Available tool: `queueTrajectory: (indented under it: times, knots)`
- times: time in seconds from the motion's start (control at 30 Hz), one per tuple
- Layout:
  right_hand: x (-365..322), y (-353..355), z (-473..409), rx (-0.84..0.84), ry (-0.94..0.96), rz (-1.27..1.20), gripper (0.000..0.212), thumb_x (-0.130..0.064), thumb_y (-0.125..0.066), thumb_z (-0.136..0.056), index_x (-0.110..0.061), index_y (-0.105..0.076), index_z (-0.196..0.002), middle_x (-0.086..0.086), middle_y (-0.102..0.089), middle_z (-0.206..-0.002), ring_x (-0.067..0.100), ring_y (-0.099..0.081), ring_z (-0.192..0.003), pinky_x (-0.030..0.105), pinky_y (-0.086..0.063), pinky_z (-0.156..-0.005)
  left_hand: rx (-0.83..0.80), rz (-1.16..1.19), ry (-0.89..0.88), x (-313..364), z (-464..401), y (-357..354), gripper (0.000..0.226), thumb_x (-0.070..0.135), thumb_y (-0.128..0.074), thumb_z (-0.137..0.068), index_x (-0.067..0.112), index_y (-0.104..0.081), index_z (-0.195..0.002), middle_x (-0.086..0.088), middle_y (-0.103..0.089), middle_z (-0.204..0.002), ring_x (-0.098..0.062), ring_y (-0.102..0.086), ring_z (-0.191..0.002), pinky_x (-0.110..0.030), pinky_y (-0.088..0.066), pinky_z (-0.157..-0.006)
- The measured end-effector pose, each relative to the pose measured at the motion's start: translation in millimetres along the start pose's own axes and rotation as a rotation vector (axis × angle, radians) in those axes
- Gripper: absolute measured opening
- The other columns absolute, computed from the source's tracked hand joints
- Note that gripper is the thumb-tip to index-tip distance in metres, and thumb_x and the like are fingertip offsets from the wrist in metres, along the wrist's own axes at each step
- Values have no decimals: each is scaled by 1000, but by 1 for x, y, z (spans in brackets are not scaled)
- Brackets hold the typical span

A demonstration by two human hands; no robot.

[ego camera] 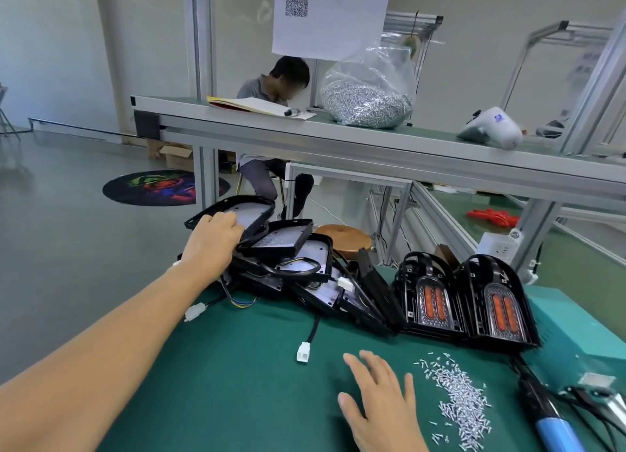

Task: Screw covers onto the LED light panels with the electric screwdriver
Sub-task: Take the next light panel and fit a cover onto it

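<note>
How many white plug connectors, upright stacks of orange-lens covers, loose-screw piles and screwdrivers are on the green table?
White plug connectors: 3
Upright stacks of orange-lens covers: 2
Loose-screw piles: 1
Electric screwdrivers: 1
Total: 7

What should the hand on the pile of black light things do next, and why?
Probably lift one LED panel off the heap and bring it to the bare green mat. The left hand already rests on the pile's top, the right hand lies flat and holds nothing, and the screws and electric screwdriver wait untouched nearby.
</note>
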State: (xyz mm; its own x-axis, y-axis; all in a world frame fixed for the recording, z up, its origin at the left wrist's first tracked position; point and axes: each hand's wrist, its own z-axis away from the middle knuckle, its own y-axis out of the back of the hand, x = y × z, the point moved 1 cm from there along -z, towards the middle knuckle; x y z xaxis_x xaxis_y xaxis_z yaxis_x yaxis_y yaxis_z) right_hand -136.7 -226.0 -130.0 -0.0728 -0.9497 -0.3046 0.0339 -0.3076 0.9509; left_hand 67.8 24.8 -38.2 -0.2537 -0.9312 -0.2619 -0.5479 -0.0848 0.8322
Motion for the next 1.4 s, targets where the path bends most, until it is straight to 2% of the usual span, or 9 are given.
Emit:
queueTrajectory:
  times: [0.27, 0.43, 0.57, 0.7, 0.8, 1.07, 1.23, 1.3, 1.4]
  knots:
    - [-12, 11, 7, 93, 118, -110, 55, -41, -35, -103, -39, -10, -152, -15, -6, -159, 5, -2, -148, 33, 8, -119, 360, 104, 12, 2, 34, 63, 36, -26, -58, -57, -5, -61, -86, -17, -46, -72, -33, -49, -67, -44, -43, -62]
    - [-27, 19, 17, 101, 213, -564, 50, -41, -43, -101, -40, -25, -147, -37, -22, -140, -13, -19, -138, -2, -13, -101, 472, 140, -115, 41, 78, 93, 44, -7, -32, -74, -5, -67, -101, -14, -50, -72, -31, -52, -65, -40, -38, -62]
    - [-40, 29, 23, 8, 170, -1053, 53, -46, -50, -95, -34, -34, -145, -27, -54, -128, -20, -48, -116, 6, -32, -100, 459, 205, -172, 83, 118, 97, 47, -6, -30, -79, -6, -66, -109, -12, -53, -72, -30, -48, -66, -36, -30, -62]
    - [-42, 37, 32, -75, 169, -1340, 59, -64, -53, -79, -34, -52, -130, -7, -68, -118, 3, -62, -112, 31, -46, -104, 454, 274, -251, 121, 155, 88, 43, -3, -35, -85, -4, -64, -117, -7, -52, -74, -25, -39, -73, -34, -30, -63]
    - [-39, 38, 38, -46, 95, -1446, 31, -37, -62, -93, -29, -57, -123, 2, -70, -115, 12, -66, -98, 30, -55, -83, 443, 348, -314, 145, 175, 78, 47, 1, -21, -97, 0, -61, -121, -4, -50, -76, -23, -40, -73, -33, -30, -63]
    - [2, 1, 58, -57, -247, -1335, 17, -16, -57, -93, -14, -56, -110, 0, -68, -90, 12, -62, -74, 35, -59, -68, 425, 389, -604, 181, 201, 48, 33, 0, -32, -90, 5, -53, -115, -1, -55, -72, -20, -42, -70, -30, -35, -65]
    - [23, -13, 58, -22, -314, -1245, 16, -13, -50, -95, -13, -58, -110, 7, -70, -105, 19, -64, -84, 36, -59, -75, 202, 482, -732, 181, 210, 44, 49, 55, -54, -85, 17, -61, -114, 3, -59, -95, -16, -53, -85, -30, -42, -75]
    - [30, -12, 56, 33, -304, -1111, 13, -17, -49, -96, -15, -58, -104, 3, -68, -104, 19, -61, -89, 37, -52, -89, 129, 607, -628, 178, 209, 44, 54, 61, -42, -90, 17, -63, -114, 2, -59, -105, -16, -52, -96, -30, -39, -85]
    - [38, -7, 51, 91, -289, -937, 17, -21, -45, -98, -19, -52, -82, -3, -59, -84, 12, -52, -74, 29, -46, -73, 89, 867, -145, 175, 197, 40, 41, 44, -47, -93, 15, -63, -117, 5, -55, -117, -12, -45, -109, -23, -30, -93]
